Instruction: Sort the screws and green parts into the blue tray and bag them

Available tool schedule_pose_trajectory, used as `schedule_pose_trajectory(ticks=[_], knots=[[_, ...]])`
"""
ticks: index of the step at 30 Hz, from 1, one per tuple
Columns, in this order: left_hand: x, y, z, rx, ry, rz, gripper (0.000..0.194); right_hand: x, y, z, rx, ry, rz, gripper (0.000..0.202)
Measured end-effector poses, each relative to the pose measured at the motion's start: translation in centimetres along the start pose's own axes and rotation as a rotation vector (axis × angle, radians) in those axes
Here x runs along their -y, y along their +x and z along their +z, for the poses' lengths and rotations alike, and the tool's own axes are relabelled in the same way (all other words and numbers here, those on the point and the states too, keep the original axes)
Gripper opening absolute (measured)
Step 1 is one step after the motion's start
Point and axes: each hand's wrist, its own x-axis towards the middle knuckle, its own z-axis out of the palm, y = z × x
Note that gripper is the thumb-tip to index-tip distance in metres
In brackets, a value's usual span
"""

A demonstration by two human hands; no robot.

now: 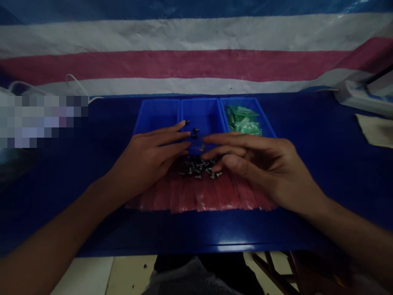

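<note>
A pile of small dark screws [199,167] lies on a row of red plastic bags [202,198] in front of the bins. My left hand [155,151] reaches in from the left, fingers stretched out, with its fingertips beside a few loose screws [195,133] at the middle blue bin [201,110]. On the right, my right hand [260,159] is held over the pile's edge with its fingers apart. One blurred screw [202,147] shows right by its fingertips; I cannot tell whether it touches them.
The right blue bin [267,121] holds green plastic bags [244,121]. A left blue bin [159,112] stands beside the middle one. A white power strip [362,98] and a pale sheet [376,130] lie at the right. Striped sheeting [196,61] hangs behind the blue table [196,233].
</note>
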Motion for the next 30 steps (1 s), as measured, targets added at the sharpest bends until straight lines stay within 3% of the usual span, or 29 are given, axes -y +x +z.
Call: schedule_pose_trajectory(ticks=[2, 4, 7, 10, 14, 18, 23, 26, 30], knots=[[0.0, -0.1, 0.1, -0.014, -0.003, 0.01, 0.025, 0.2, -0.2, 0.0, -0.098, -0.023, -0.057, 0.033], [0.0, -0.1, 0.1, -0.02, -0.007, 0.002, 0.025, 0.2, -0.4, 0.0, -0.125, -0.188, -0.169, 0.031], [0.0, -0.2, 0.1, -0.008, 0.001, -0.009, 0.027, -0.6, -0.8, 0.1, 0.085, -0.577, -0.394, 0.026], [0.1, -0.2, 0.0, -0.007, 0.013, 0.009, 0.027, -1.6, -0.9, 0.5, 0.317, -0.841, -0.479, 0.025], [0.1, -0.1, 0.1, -0.013, 0.001, 0.018, 0.028, -2.3, -1.1, 1.0, 0.346, -0.931, -0.458, 0.028], [0.2, -0.1, 0.2, -0.001, 0.0, 0.012, 0.028, -2.2, -1.3, 0.9, 0.256, -0.839, -0.463, 0.029], [0.1, -0.2, 0.0, 0.012, -0.027, -0.011, 0.03, -0.9, -0.9, 0.3, 0.104, -0.593, -0.354, 0.018], [0.1, -0.2, 0.0, 0.017, -0.031, -0.003, 0.029, -0.2, -0.6, 0.0, 0.106, -0.396, -0.17, 0.004], [0.0, 0.0, 0.1, -0.001, -0.005, 0.014, 0.026, 0.1, -0.4, 0.1, 0.126, -0.121, 0.062, 0.004]])
